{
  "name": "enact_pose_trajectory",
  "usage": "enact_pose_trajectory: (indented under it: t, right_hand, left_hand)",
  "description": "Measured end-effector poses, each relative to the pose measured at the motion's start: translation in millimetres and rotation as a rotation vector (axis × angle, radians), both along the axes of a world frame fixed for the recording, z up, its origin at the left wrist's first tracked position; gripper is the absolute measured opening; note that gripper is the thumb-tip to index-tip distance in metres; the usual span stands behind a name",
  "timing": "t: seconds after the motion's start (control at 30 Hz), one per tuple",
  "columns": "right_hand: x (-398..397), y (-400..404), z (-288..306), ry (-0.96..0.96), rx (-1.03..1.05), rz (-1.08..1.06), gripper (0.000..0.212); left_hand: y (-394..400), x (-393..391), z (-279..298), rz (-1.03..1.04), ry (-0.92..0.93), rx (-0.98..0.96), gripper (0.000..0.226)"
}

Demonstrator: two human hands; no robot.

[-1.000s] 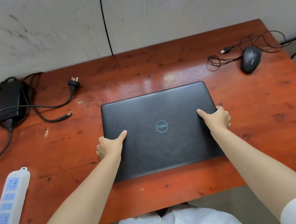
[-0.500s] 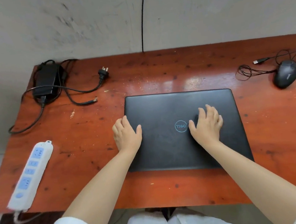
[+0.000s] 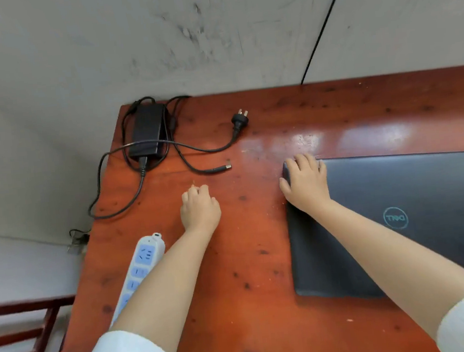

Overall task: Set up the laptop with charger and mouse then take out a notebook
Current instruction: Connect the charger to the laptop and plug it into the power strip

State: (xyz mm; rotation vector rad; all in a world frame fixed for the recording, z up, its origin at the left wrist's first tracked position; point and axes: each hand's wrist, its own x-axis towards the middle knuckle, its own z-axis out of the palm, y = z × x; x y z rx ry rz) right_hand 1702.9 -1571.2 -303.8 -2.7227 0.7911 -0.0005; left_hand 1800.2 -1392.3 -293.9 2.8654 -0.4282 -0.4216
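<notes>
A closed black laptop (image 3: 417, 208) lies flat on the red-brown wooden table (image 3: 264, 272), at the right. My right hand (image 3: 306, 185) rests palm down on its far left corner, fingers spread. My left hand (image 3: 200, 208) hovers over bare table to the laptop's left, fingers loosely curled, holding nothing. The black charger brick (image 3: 147, 134) lies at the table's far left corner among its coiled cables. Its barrel connector (image 3: 222, 167) lies just beyond my left hand. Its wall plug (image 3: 240, 120) lies further back. The mouse and a notebook are out of view.
A white power strip (image 3: 141, 267) with blue sockets lies along the table's left edge, partly under my left forearm. A grey wall with a black cable (image 3: 324, 25) rises behind the table. A dark wooden chair (image 3: 21, 335) stands lower left.
My view has swung left, so the mouse has left the frame. My left hand came off the laptop lid and moved left toward the charger cable. My right hand slid to the lid's left corner.
</notes>
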Motion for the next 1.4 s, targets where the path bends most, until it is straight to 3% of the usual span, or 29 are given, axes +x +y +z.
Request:
enact_pose_trajectory:
  t: [0.3,0.5,0.57,0.7,0.77,1.0,1.13,1.2,1.33,1.4]
  right_hand:
    - [10.8,8.2,-12.6,0.047,-0.024,-0.143,0.042]
    - [12.0,7.8,-11.9,0.052,-0.038,-0.156,0.049]
    - [12.3,7.2,-12.5,0.035,-0.03,-0.163,0.049]
    - [10.6,7.5,-11.1,0.015,-0.024,-0.175,0.047]
    - [11.4,7.3,-11.2,0.03,-0.007,-0.165,0.044]
    - [10.4,7.8,-14.0,-0.002,-0.027,-0.154,0.035]
    - [9.5,6.1,-16.1,-0.017,-0.025,-0.155,0.033]
    - [9.8,5.2,-14.9,-0.032,0.002,-0.153,0.033]
    - [4.4,-2.7,-8.0,-0.005,0.038,-0.081,0.037]
    - [-2.0,-8.5,-4.9,0.042,-0.012,0.013,0.045]
  left_hand:
    - [-19.7,105.1,-20.6,-0.404,-0.175,-0.094,0.036]
    - [-48.2,134.9,-24.1,-0.533,-0.192,0.085,0.024]
    - [-50.2,135.9,-18.6,-0.575,-0.133,-0.042,0.023]
    - [-28.9,121.6,10.5,-0.479,-0.064,-0.528,0.018]
    - [-4.7,107.4,18.7,-0.542,-0.083,-0.575,0.015]
    - [68.9,68.3,9.7,-1.058,0.112,-0.296,0.015]
    - [81.8,75.6,2.5,-1.201,0.229,0.132,0.02]
    - [72.8,79.5,5.7,-1.166,0.226,0.255,0.028]
    - [19.3,84.9,13.2,-0.9,0.024,0.126,0.043]
    - [-7.8,88.9,11.2,-0.79,-0.065,0.187,0.042]
